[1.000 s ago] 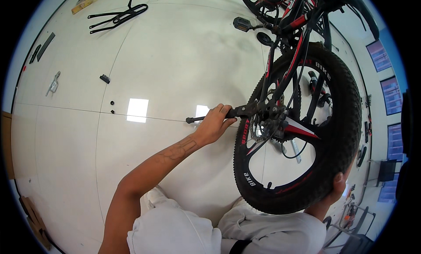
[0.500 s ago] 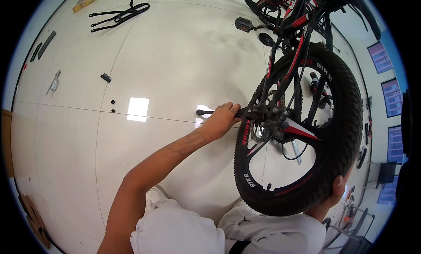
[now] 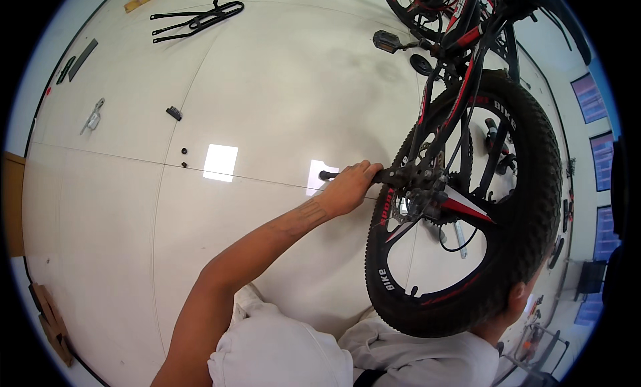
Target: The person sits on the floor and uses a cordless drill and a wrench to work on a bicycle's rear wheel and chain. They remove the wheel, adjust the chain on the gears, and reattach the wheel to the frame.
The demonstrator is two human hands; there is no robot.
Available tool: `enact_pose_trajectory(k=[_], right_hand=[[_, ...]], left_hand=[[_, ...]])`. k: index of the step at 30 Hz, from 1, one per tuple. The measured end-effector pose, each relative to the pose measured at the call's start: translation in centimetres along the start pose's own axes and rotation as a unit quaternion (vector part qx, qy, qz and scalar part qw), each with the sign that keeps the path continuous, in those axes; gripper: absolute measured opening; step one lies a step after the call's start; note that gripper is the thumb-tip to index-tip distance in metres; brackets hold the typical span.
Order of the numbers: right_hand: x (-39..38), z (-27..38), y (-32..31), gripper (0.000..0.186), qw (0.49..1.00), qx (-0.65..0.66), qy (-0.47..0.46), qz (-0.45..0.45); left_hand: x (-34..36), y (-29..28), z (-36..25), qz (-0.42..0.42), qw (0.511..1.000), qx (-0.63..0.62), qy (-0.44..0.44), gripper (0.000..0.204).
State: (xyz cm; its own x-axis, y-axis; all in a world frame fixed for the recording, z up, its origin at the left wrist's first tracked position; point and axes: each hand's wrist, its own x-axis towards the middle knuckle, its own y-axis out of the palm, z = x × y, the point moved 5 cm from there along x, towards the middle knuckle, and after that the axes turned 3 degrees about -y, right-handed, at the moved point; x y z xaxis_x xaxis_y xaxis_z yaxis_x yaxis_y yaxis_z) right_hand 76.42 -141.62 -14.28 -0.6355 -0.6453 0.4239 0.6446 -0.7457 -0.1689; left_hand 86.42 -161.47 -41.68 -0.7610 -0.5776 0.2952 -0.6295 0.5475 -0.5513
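- Head view: the left hand (image 3: 347, 186) is closed around the handle of a black wrench (image 3: 332, 176), gripping it just left of the hub of the rear wheel (image 3: 467, 207) of an upturned black and red bicycle.
- The wrench lies almost level, its long axis running left to right; the free end pokes out to the left of the fist, and the working end meets the axle area (image 3: 417, 183) just right of the knuckles.
- The left hand is the only one near the tool. The right hand is hidden behind the wheel, so I cannot tell whether it is open or closed.
- The wheel stands upright on the right, near the person's knees.
- Far left on the white floor (image 3: 267, 86) lie a black kickstand-like frame (image 3: 197, 18) and small loose parts (image 3: 174, 112), well apart from the hand.
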Motion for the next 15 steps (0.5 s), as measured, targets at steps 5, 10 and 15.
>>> enact_pose_trajectory(k=[5, 10, 15], right_hand=[[0.8, 0.5, 1.3, 0.101, 0.999, 0.003, -0.044, 0.028], [1.1, 2.0, 3.5, 0.077, 0.978, -0.047, -0.198, 0.039], [1.7, 3.7, 3.1, 0.034, 0.895, -0.238, -0.327, 0.187]], left_hand=[[-0.2, -0.3, 0.5, -0.019, 1.000, 0.010, -0.010, 0.031], [-0.3, -0.9, 0.7, -0.028, 0.999, 0.009, -0.022, 0.030], [-0.4, -1.4, 0.6, -0.049, 0.999, -0.002, -0.016, 0.031]])
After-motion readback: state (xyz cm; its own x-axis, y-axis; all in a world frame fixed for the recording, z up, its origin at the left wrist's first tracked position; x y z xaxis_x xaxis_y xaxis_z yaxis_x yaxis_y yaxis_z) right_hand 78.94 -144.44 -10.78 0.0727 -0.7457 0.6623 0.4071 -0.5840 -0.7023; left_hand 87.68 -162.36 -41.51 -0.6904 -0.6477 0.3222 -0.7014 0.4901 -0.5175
